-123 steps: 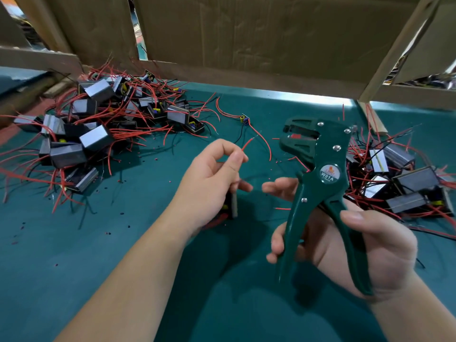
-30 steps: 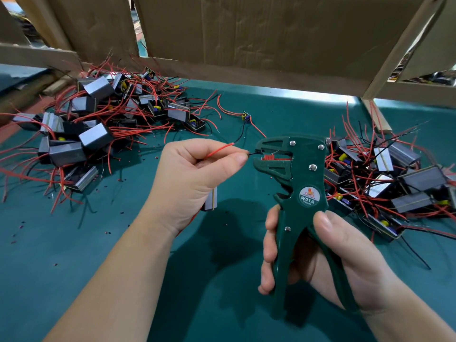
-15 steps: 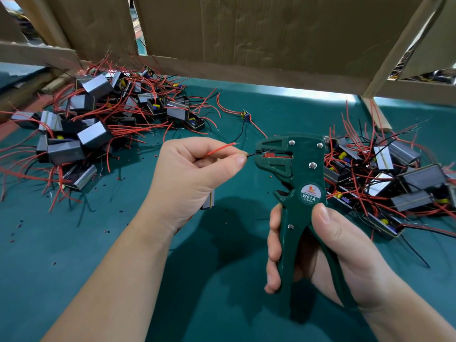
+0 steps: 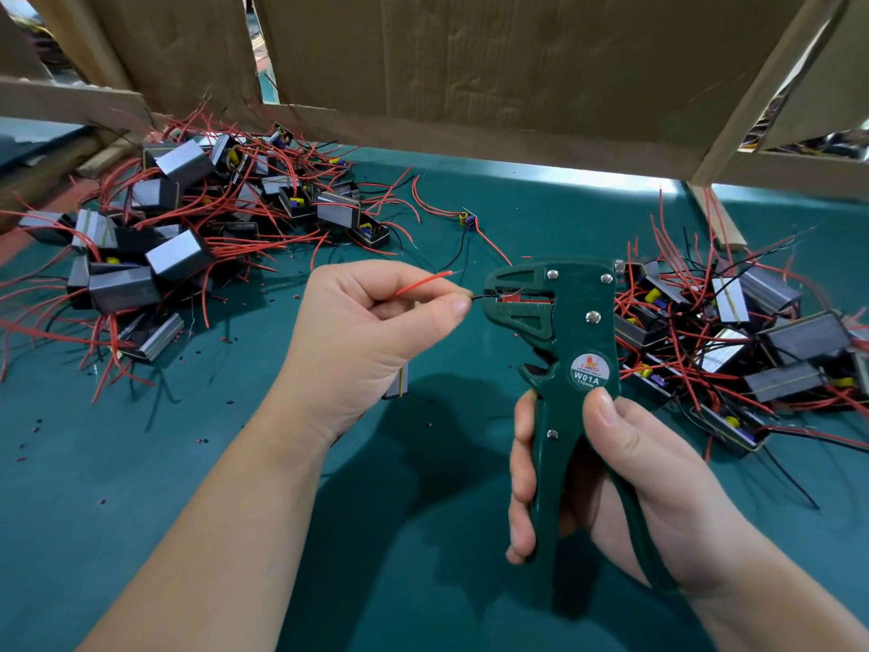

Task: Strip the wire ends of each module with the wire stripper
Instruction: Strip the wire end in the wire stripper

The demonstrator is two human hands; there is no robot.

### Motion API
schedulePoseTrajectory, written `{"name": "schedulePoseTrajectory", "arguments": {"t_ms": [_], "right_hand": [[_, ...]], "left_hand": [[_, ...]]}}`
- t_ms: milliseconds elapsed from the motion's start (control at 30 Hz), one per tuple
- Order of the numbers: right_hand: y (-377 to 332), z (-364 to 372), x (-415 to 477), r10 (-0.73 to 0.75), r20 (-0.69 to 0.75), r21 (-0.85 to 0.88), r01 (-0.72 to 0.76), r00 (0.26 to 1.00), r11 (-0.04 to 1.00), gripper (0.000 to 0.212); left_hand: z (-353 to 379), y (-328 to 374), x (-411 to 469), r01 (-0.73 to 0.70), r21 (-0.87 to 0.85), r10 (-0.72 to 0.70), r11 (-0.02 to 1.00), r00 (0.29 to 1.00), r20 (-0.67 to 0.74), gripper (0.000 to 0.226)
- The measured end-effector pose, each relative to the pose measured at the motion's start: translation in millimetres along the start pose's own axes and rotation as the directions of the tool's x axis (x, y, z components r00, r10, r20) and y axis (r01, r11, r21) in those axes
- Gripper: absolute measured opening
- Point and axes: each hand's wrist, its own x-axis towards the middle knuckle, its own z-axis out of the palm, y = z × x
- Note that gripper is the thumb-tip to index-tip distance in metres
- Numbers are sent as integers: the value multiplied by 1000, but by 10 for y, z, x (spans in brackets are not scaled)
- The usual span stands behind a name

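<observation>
My left hand (image 4: 371, 336) holds a small module (image 4: 397, 383), mostly hidden under the palm, and pinches its black wire (image 4: 478, 297) between thumb and forefinger. The black wire's end sits inside the jaws of the green wire stripper (image 4: 559, 331). A red wire (image 4: 423, 283) sticks up and to the right out of the same fist. My right hand (image 4: 611, 482) grips the stripper's two handles, jaws pointing left toward my left hand.
A pile of grey modules with red wires (image 4: 160, 242) lies at the back left of the green table (image 4: 188, 487). A second pile (image 4: 752, 341) lies at the right. One loose small part (image 4: 466, 218) lies between them. A cardboard wall (image 4: 470, 63) closes the back.
Over four seconds my hands came together and the black wire went into the stripper's jaws. In the last half second my right hand has squeezed the handles closer.
</observation>
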Motion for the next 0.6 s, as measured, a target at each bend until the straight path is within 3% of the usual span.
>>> {"name": "schedulePoseTrajectory", "arguments": {"t_ms": [100, 200, 400, 500, 600], "right_hand": [[-11, 37, 24, -23, -126, 21, 25, 992, 999, 57], [-53, 8, 49, -42, -204, 76, 59, 978, 995, 60], [-30, 0, 88, -68, -107, 174, 86, 992, 981, 60], [27, 33, 94, 6, -25, 194, -1, 1000, 981, 65], [64, 64, 102, 32, 58, 174, -41, 998, 984, 73]], "left_hand": [[-5, -8, 15, -7, 88, 3, 996, 999, 38, 8], [-12, -41, 30, 68, 12, -69, 998, 992, 107, 29], [36, -8, 62, 200, -176, -190, 964, 979, 74, 44], [115, 2, 41, 261, -356, -243, 898, 965, 96, 30], [213, -24, -2, 337, -403, -291, 851, 941, 173, 24]]}}
